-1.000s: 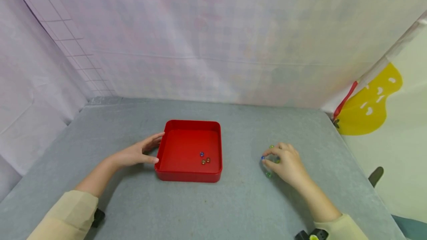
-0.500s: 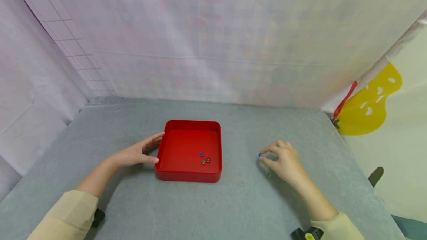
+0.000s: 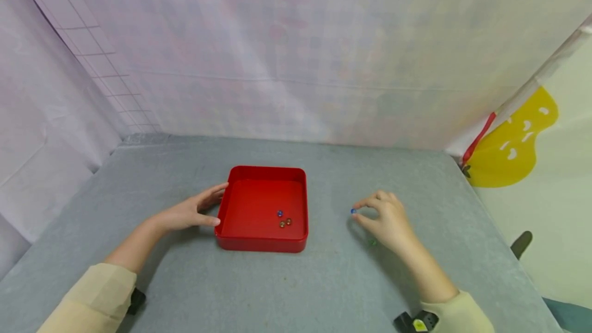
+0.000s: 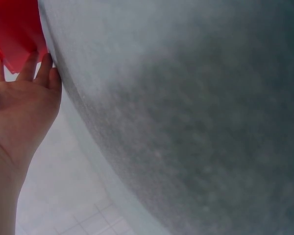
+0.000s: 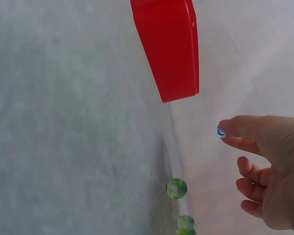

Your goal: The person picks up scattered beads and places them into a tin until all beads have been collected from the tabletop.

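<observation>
One pinched blue marble (image 5: 221,132), small, round, glossy

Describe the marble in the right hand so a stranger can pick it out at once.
Find the square red tray on the grey table; in the head view, the right hand is to its right. That hand pinches a blue marble. It alone is held: a second blue marble lies in the tray, and the green marbles sit on the table.
</observation>
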`<control>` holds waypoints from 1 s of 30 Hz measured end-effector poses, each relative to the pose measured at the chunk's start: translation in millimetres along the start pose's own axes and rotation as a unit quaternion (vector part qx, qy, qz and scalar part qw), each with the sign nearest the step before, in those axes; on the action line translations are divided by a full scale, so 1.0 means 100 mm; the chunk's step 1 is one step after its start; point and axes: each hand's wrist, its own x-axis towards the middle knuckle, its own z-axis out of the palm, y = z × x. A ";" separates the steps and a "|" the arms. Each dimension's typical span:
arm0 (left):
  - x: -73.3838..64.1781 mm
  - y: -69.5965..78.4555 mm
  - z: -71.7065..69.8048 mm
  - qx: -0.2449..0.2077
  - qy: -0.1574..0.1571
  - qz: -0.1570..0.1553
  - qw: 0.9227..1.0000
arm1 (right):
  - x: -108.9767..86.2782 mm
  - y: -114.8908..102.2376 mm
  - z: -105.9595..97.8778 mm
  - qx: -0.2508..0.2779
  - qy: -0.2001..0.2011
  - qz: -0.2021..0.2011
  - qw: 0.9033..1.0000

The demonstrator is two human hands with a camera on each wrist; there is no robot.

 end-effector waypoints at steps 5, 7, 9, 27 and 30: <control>0.01 -0.01 0.00 -0.001 -0.002 0.003 1.000 | 0.03 -0.05 0.01 0.000 0.002 -0.006 1.000; 0.01 -0.01 0.00 0.000 -0.002 0.002 1.000 | 0.04 -0.07 0.01 0.001 0.002 -0.008 1.000; 0.01 -0.01 0.00 0.000 -0.002 0.000 1.000 | 0.06 -0.10 0.02 0.001 0.002 -0.010 1.000; 0.00 -0.02 0.00 -0.015 -0.009 0.012 1.000 | 0.18 -0.34 0.09 0.029 0.005 -0.023 0.999; 0.01 -0.03 0.00 -0.016 -0.008 0.009 1.000 | 0.20 -0.39 0.10 0.032 0.002 -0.023 0.999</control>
